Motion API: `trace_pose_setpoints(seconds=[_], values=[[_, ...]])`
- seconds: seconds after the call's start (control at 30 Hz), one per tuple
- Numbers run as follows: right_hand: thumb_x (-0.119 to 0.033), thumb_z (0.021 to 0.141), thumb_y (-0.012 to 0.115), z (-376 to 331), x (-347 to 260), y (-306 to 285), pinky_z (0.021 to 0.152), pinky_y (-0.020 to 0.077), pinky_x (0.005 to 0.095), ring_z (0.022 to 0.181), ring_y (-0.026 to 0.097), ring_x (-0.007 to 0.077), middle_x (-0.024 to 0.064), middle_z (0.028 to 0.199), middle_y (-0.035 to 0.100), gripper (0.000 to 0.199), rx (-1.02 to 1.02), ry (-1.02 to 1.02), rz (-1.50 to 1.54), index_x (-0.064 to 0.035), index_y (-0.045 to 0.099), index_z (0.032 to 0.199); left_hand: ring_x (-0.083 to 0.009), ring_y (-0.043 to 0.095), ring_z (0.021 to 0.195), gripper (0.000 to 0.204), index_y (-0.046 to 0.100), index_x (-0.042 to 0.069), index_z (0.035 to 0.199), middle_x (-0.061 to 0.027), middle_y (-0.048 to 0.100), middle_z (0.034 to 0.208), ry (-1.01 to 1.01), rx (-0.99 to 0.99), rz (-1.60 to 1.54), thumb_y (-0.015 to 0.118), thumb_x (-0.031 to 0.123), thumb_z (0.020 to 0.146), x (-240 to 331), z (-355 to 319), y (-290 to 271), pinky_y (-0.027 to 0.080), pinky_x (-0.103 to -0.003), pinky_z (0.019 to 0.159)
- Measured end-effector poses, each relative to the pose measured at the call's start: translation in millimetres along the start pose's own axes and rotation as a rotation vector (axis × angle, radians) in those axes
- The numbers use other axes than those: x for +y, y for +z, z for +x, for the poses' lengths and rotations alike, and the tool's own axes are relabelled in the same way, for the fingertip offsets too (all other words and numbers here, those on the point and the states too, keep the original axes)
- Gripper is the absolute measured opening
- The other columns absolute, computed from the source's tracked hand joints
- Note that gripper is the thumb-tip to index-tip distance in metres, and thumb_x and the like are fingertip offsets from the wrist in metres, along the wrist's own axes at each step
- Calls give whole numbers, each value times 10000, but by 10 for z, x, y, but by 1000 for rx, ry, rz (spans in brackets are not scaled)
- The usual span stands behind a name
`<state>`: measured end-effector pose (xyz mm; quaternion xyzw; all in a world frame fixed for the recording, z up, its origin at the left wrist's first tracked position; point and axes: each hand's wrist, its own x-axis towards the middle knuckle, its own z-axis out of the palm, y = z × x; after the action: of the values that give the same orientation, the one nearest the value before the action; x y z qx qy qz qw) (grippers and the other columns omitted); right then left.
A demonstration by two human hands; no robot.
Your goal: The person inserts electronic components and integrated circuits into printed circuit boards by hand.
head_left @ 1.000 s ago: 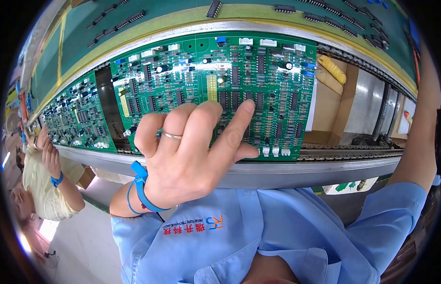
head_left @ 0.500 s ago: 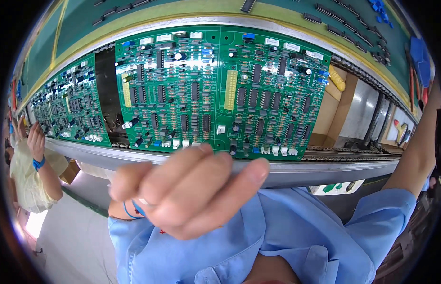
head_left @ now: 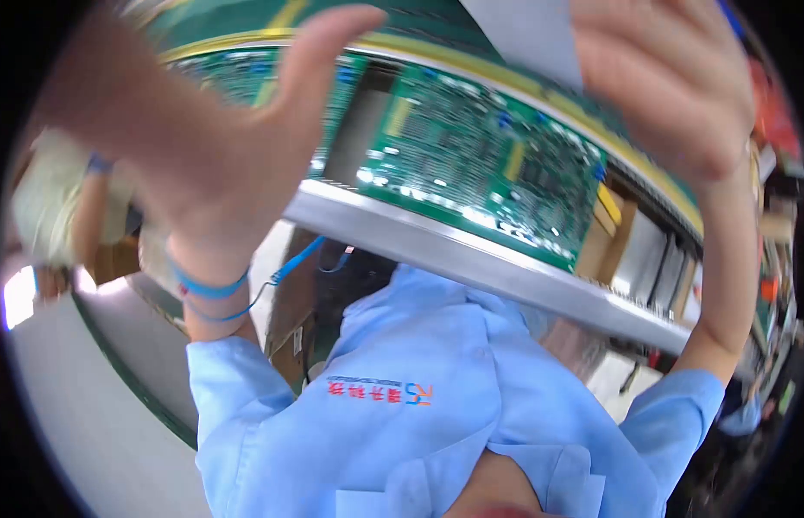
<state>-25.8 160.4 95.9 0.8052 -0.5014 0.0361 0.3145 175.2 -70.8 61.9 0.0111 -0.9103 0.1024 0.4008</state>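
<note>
My left hand is raised close to the camera at the left, smeared by motion. Its thumb stands well apart from the rest, and I see nothing in it. A blue wrist strap with a cord circles that wrist. At the upper right my right hand is closed beside a flat pale grey sheet, which it appears to grip by the edge. The fingertips are not clear. Below and between both hands lies a green circuit board full of components, seated on a metal-edged rail line.
Another green board sits farther left, partly behind my left hand. A metal rail runs along the near side. An open cardboard box shows right of the board. At the far left another person's arm is near the line.
My left hand has swung up and left from in front of the board, and its thumb has spread. My right hand has come into view with the pale sheet. The view has tilted.
</note>
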Motion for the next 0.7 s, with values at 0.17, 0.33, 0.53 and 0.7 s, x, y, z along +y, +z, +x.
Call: trace_pose_setpoints(seconds=[0.17, 0.33, 0.53, 0.7], values=[[-157, 642, 682, 865, -741, 45, 838, 519, 422, 957, 674, 271, 80, 942, 727, 191, 262, -90, -38, -54, 697, 802, -253, 277, 1461, 998, 213, 30, 1537, -147, 294, 1581, -192, -257, -296, 762, 207, 723, -166, -118, -953, 93, -448, 1134], [-97, 722, 625, 1357, -1180, 82, 793, 538, 301, 920, 628, 176, 71, 902, 668, 185, 430, -373, -13, -12, 724, 854, -299, 510, 1302, 670, 617, 185, 1228, -58, 594, 1357, 199, 34, -246, 812, 135, 589, -205, -656, -1277, 169, -477, 1147], [-157, 784, 611, 1721, -1642, 457, 896, 509, 354, 959, 616, 229, 93, 962, 663, 206, 495, -637, 242, -7, 709, 886, -150, 686, 758, 298, 735, 129, 969, 38, 643, 715, 46, -328, -228, 714, 89, 674, 29, -1417, -1952, 396, -459, 1038], [-192, 856, 587, 1744, -1810, 576, 918, 499, 371, 1046, 610, 202, 122, 1143, 661, 284, 556, -338, 454, -60, 691, 1085, -174, 611, 620, 408, 689, 75, 1067, -14, 578, 713, -269, -550, -439, 643, 55, 662, -144, -1940, -2250, 536, -332, 649]])
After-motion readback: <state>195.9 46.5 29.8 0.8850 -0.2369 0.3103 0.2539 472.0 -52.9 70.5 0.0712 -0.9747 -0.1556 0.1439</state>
